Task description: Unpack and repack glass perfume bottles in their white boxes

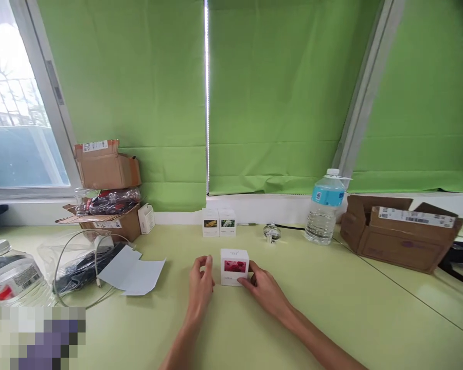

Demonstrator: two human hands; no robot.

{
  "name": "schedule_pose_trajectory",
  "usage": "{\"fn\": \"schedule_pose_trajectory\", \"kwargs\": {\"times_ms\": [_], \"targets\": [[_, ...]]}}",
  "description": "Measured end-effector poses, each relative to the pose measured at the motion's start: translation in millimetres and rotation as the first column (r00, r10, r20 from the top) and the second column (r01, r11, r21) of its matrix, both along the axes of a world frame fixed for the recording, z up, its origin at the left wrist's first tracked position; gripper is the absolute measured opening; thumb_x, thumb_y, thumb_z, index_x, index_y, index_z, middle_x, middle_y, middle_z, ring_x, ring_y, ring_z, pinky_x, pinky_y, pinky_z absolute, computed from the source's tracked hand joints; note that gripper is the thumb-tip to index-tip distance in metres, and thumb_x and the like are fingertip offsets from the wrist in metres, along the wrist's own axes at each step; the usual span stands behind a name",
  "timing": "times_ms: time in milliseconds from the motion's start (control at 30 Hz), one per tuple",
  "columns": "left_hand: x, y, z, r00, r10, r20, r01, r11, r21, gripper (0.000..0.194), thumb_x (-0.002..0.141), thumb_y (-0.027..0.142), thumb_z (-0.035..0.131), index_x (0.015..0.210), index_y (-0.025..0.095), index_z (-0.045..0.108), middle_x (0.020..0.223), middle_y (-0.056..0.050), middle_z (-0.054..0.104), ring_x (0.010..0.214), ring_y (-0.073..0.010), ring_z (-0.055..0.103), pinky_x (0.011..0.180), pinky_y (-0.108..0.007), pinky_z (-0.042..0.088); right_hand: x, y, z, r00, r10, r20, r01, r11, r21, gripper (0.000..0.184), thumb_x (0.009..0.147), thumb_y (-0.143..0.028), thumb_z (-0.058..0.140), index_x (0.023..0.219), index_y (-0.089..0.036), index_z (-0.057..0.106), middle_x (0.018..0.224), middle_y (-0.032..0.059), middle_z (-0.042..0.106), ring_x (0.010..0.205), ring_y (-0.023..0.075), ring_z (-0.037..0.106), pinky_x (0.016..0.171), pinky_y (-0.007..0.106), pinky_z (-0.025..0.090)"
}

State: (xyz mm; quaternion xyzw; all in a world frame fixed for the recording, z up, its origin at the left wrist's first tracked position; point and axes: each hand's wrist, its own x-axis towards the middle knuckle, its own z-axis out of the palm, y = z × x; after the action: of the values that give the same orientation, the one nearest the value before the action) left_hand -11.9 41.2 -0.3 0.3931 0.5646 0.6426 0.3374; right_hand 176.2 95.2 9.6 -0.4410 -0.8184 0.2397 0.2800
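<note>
A small white box point(234, 277) with a pink-red flower picture stands upright on the table in front of me. My right hand point(265, 289) grips its right side, thumb on the front face and the other fingers partly hidden at the side and behind. Just left of the box, with a narrow gap to it, is my left hand point(201, 281); it holds nothing, and its fingers are loosely bent and apart from the thumb. Further back, two similar white boxes stand side by side against the wall, one with a yellow flower picture point(210, 230), one with a white flower picture point(227, 230).
Behind to the right are a glass stopper-like object point(271, 233), a large water bottle point(323, 216) and an open cardboard box point(401, 241). On the left lie white paper point(133, 272), a looped cable point(57, 262), a plastic jar point(11, 275) and stacked cardboard boxes point(104, 172).
</note>
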Motion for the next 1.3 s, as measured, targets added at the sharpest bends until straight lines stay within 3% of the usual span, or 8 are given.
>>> {"fn": "schedule_pose_trajectory", "kwargs": {"times_ms": [133, 333, 500, 733, 967, 1100, 1200, 1300], "targets": [[-15, 8, -10.5, 0.989, 0.145, 0.008, -0.145, 0.989, -0.004, 0.048, 0.085, 0.063, 0.043, 0.088, 0.017, 0.056, 0.080, -0.003, 0.058, 0.046, -0.0069, 0.043, 0.043, -0.021, 0.034, -27, 30, -0.7, 0.991, -0.062, 0.120, 0.059, 0.998, 0.030, 0.039, 0.086, -0.035, 0.053, 0.121, -0.021, 0.052, 0.106, 0.0076, 0.071, 0.085, 0.0223, 0.066, 0.072, 0.028, 0.045], [-10, 10, -12.6, 0.995, 0.057, -0.082, -0.056, 0.998, 0.021, 0.045, 0.083, 0.062, 0.048, 0.080, 0.019, 0.058, 0.070, 0.000, 0.056, 0.050, -0.0108, 0.043, 0.049, -0.024, 0.033, -80, 79, 11.1, 0.974, -0.170, 0.151, 0.164, 0.985, 0.051, 0.036, 0.085, -0.031, 0.058, 0.119, -0.018, 0.055, 0.108, 0.0088, 0.071, 0.095, 0.0228, 0.066, 0.076, 0.027, 0.043], [-7, 12, -8.5, 0.972, -0.002, -0.234, -0.012, 0.998, -0.058, 0.044, 0.089, 0.060, 0.038, 0.077, 0.021, 0.055, 0.069, -0.002, 0.056, 0.057, -0.0149, 0.045, 0.055, -0.026, 0.035, -116, 104, 22.8, 0.936, -0.303, 0.180, 0.291, 0.953, 0.087, 0.037, 0.086, -0.040, 0.060, 0.115, -0.017, 0.060, 0.111, 0.0133, 0.068, 0.105, 0.0249, 0.063, 0.080, 0.029, 0.043], [-7, 13, -5.2, 0.960, -0.017, -0.278, -0.015, 0.994, -0.112, 0.046, 0.090, 0.061, 0.032, 0.078, 0.022, 0.054, 0.071, -0.002, 0.057, 0.058, -0.0166, 0.047, 0.055, -0.026, 0.033, -126, 112, 9.4, 0.886, -0.374, 0.275, 0.351, 0.927, 0.130, 0.047, 0.085, -0.054, 0.056, 0.105, -0.013, 0.067, 0.111, 0.0180, 0.067, 0.105, 0.0289, 0.063, 0.081, 0.032, 0.044], [-7, 13, -9.0, 0.958, 0.003, -0.287, -0.035, 0.993, -0.109, 0.044, 0.092, 0.057, 0.033, 0.079, 0.022, 0.056, 0.069, -0.003, 0.060, 0.059, -0.0167, 0.050, 0.055, -0.026, 0.031, -117, 105, 4.8, 0.878, -0.335, 0.343, 0.294, 0.941, 0.169, 0.035, 0.089, -0.043, 0.052, 0.103, -0.017, 0.070, 0.111, 0.0138, 0.068, 0.100, 0.0260, 0.064, 0.079, 0.030, 0.043], [-8, 14, -8.7, 0.961, 0.023, -0.277, -0.053, 0.993, -0.104, 0.044, 0.093, 0.055, 0.031, 0.078, 0.022, 0.056, 0.072, -0.004, 0.063, 0.061, -0.0173, 0.053, 0.056, -0.026, 0.031, -121, 96, 7.9, 0.902, -0.250, 0.352, 0.204, 0.965, 0.164, 0.033, 0.090, -0.039, 0.048, 0.087, -0.017, 0.072, 0.089, 0.0119, 0.073, 0.086, 0.0258, 0.066, 0.070, 0.030, 0.043], [-9, 12, -5.2, 0.979, 0.011, -0.202, -0.034, 0.993, -0.111, 0.054, 0.093, 0.061, 0.025, 0.076, 0.022, 0.057, 0.069, -0.006, 0.062, 0.061, -0.0188, 0.053, 0.057, -0.029, 0.033, -144, 89, 12.6, 0.935, -0.091, 0.344, 0.041, 0.988, 0.149, 0.037, 0.091, -0.038, 0.044, 0.077, -0.019, 0.072, 0.074, 0.0071, 0.073, 0.072, 0.0213, 0.066, 0.064, 0.028, 0.042], [-11, 11, -3.2, 0.998, 0.027, -0.049, -0.032, 0.994, -0.107, 0.064, 0.091, 0.067, 0.017, 0.086, 0.020, 0.060, 0.077, -0.009, 0.064, 0.069, -0.0217, 0.057, 0.062, -0.031, 0.037, -184, 84, 20.7, 0.940, 0.065, 0.336, -0.122, 0.981, 0.152, 0.031, 0.089, -0.038, 0.050, 0.078, -0.020, 0.073, 0.077, 0.0045, 0.074, 0.072, 0.0191, 0.065, 0.065, 0.026, 0.044]]}}
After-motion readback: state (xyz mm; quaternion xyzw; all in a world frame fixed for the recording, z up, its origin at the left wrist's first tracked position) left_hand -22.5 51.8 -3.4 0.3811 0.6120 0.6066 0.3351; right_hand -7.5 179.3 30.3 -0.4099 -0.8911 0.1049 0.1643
